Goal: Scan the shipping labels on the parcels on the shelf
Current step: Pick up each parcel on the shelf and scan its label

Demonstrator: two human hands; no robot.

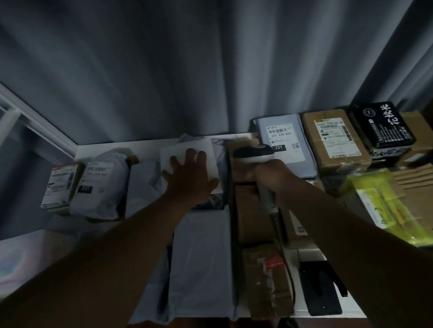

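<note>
My left hand (188,178) lies flat with spread fingers on a white parcel (178,152) at the back middle of the shelf. My right hand (271,179) grips the handle of a barcode scanner (253,153), whose black and white head points at the back row over a brown box (243,147). Right of it stand a grey mailer with a label reading 231 (285,145), a brown carton with a white label (335,141) and a black box with white characters (381,127). At the left lie a small labelled box (58,186) and a labelled grey bag (100,183).
The white shelf (99,148) ends at a dark curtain (196,57). Nearer me lie a grey mailer (202,261), taped brown boxes (268,280), a yellow packet (387,208), a pale pink box (11,259) and a black phone (321,290). The scanner's cable (280,237) runs down over the boxes.
</note>
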